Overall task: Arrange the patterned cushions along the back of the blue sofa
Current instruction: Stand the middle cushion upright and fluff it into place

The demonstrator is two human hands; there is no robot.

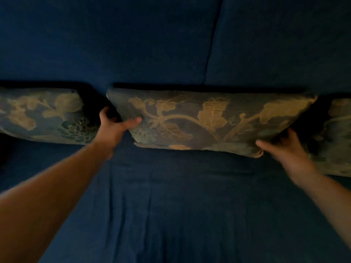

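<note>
Middle cushion (209, 120) gripped at both ends, left hand (114, 124) and right hand (281, 145) closed round edges; soft, light, best held there.

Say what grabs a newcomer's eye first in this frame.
The middle cushion, floral gold on dark cloth, stands against the blue sofa back, gripped at its ends by the left hand and right hand. Matching cushions flank it: the left cushion and the right cushion, cut by the frame edge.
</note>
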